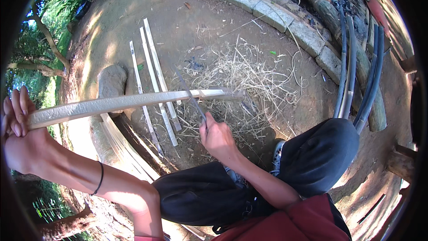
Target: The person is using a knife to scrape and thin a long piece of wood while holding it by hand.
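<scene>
My left hand (20, 125) is closed around the near-left end of a long pale bamboo strip (111, 103), held out level across the view. In my right hand (219, 137) is a thin dark knife (194, 100), its narrow blade pointing up and away from me. The blade crosses the strip near its far right end, where the surface looks freshly cut. Whether the edge is biting into the strip cannot be made out. Below that end lies a pile of curly pale shavings (249, 73) on the ground.
Three pale strips (154, 76) lie on the bare earth beyond the held one. A grey stone (111, 82) and more split lengths (127, 149) are at left. Dark bamboo poles (350, 62) lean at right, near a curved stone kerb (267, 11) and a log (376, 107).
</scene>
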`<state>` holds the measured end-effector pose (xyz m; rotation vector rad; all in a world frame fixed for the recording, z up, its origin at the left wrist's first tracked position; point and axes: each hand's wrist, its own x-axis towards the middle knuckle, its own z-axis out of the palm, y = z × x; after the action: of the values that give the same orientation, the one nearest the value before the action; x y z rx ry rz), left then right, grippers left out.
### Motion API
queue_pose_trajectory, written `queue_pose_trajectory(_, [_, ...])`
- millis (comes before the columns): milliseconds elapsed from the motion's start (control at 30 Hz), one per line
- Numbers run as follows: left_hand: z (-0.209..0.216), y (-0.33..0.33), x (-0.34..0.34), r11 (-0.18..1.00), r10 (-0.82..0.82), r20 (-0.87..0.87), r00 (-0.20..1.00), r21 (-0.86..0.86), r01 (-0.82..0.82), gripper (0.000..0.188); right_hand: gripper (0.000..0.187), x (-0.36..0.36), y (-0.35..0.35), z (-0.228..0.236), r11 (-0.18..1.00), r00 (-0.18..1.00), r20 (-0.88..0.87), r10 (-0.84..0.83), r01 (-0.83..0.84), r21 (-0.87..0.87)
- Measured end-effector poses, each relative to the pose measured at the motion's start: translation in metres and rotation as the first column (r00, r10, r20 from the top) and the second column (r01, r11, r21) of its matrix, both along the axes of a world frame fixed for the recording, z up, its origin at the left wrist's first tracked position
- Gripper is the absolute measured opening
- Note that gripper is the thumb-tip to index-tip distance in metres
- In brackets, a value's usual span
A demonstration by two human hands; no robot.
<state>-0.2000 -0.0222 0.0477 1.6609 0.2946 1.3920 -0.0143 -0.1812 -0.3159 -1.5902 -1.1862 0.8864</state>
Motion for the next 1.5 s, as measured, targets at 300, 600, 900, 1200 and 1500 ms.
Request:
queue_pose_trajectory(300, [-0.003,-0.002,-0.001,0.998,0.009,0.08,0.997,-0.061,-0.004,0.025,0.021,0.01,0.01,-0.012,0.994,0.995,-0.092,-0.037,0.027,-0.103])
queue_pose_trajectory(600, [-0.006,0.001,0.002,0.993,0.089,0.089,0.992,-0.087,-0.081,0.025,0.033,0.004,0.007,-0.038,0.99,0.999,0.024,-0.021,0.024,-0.136])
queue_pose_trajectory(900, [0.005,0.002,-0.008,0.988,0.1,0.084,0.991,-0.125,-0.089,0.024,0.026,-0.001,-0.009,-0.001,0.997,0.999,-0.034,0.04,-0.042,-0.064])
queue_pose_trajectory(1200, [0.003,0.004,-0.012,0.983,0.151,0.097,0.984,-0.12,-0.139,0.025,0.023,0.003,-0.005,0.032,0.996,0.989,-0.125,0.079,-0.085,-0.042])
queue_pose_trajectory(1500, [0.004,0.007,-0.019,0.984,0.145,0.099,0.984,-0.12,-0.133,0.025,0.024,0.008,0.006,-0.037,0.993,0.987,-0.152,-0.044,0.027,-0.111])
